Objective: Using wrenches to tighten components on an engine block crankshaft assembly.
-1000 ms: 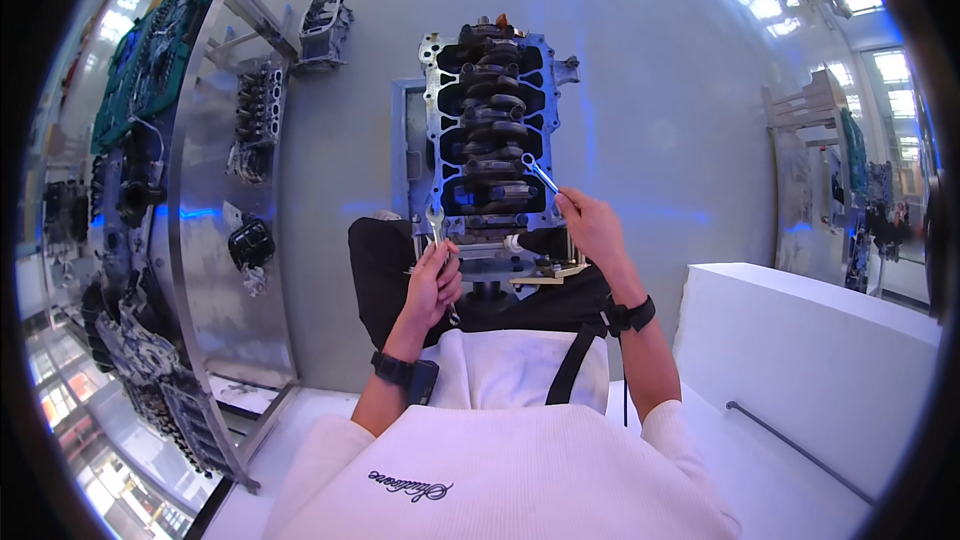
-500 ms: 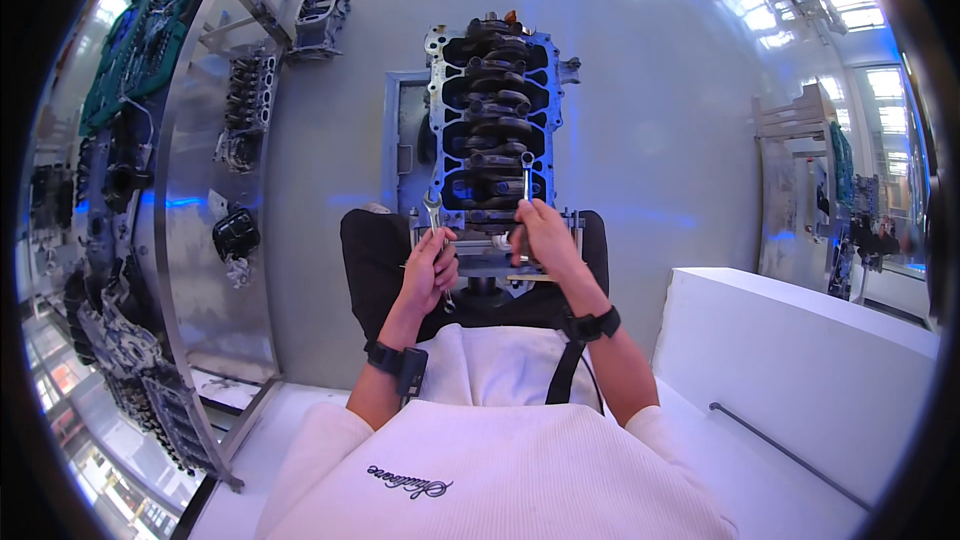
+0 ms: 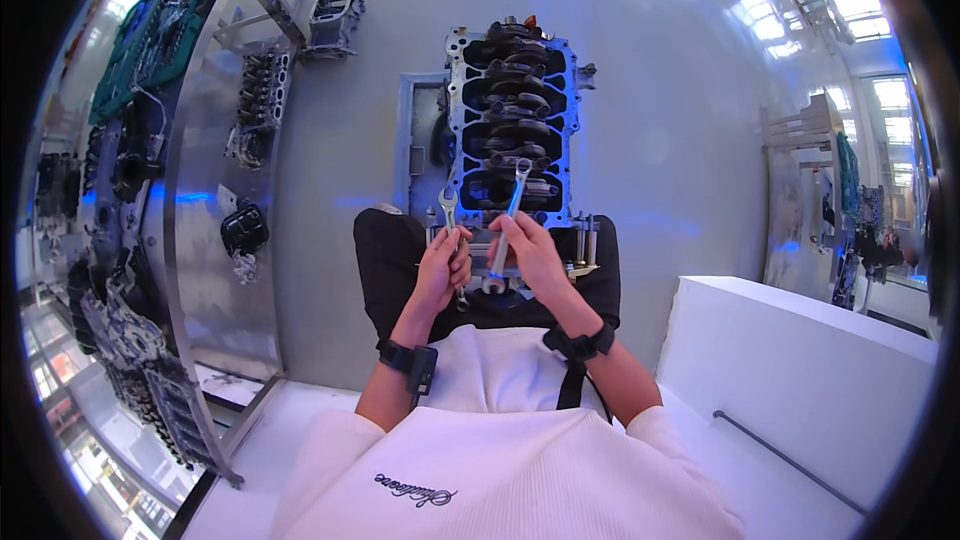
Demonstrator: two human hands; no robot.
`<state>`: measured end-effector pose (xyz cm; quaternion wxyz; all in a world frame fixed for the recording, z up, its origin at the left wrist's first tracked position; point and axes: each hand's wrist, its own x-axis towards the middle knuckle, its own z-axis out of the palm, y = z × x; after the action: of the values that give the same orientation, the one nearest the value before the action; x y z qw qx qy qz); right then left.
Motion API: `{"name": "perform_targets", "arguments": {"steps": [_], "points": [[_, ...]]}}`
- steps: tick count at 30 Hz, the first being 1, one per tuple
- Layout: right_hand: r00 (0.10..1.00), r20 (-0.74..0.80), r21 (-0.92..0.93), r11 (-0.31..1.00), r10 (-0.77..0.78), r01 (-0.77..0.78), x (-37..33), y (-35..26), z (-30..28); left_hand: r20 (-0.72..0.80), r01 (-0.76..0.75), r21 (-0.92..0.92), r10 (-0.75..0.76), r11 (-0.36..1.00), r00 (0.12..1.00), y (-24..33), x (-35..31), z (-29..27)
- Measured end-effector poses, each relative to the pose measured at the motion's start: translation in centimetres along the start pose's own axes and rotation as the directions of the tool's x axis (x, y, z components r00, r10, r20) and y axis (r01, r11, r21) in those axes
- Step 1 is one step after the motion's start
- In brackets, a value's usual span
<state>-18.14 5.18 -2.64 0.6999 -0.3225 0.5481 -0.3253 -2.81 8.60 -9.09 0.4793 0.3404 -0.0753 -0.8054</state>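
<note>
My left hand [image 3: 440, 273] is closed round a combination wrench [image 3: 449, 208], its forked end pointing away from me and its ring end below the fist. In my right hand [image 3: 532, 252] is a second, larger-looking combination wrench [image 3: 514, 198], ring end up and forked end near my lap. Both wrenches are held in front of the near end of an engine block [image 3: 455, 120]. Along the block's middle runs a crankshaft [image 3: 517, 110]. The right wrench's ring overlaps the crankshaft in view; whether it touches cannot be told.
A metal workbench [image 3: 215, 270] on the left bears a cylinder head [image 3: 262, 95], a dark part [image 3: 243, 230] and a green tool tray [image 3: 165, 25]. Another engine casting [image 3: 335, 20] lies on the floor beyond. At the right stands a white block-shaped bench [image 3: 790, 360].
My right hand has moved slightly left and its wrench now tilts, with the forked end showing below the hand. The left hand keeps its grip. The whole view has shifted slightly.
</note>
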Motion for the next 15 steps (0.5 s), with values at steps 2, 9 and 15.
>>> {"name": "perform_targets", "arguments": {"steps": [2,9,15], "points": [[0.997,0.018,-0.091,0.993,-0.073,0.075,-0.7,-0.2,-2.4,-0.012,0.0,0.019,0.0,1.0,1.0,0.1,0.0,0.3],[0.971,-0.186,-0.403,0.913,-0.149,0.063,-2.8,-0.6,-7.4,0.002,0.02,0.145,-0.02,0.989,1.0,-0.2,0.1,0.5],[0.961,-0.166,-0.552,0.828,-0.222,0.096,-1.3,-1.3,-9.0,-0.008,0.023,0.17,-0.022,0.985,1.0,-0.3,0.1,0.6]]}}
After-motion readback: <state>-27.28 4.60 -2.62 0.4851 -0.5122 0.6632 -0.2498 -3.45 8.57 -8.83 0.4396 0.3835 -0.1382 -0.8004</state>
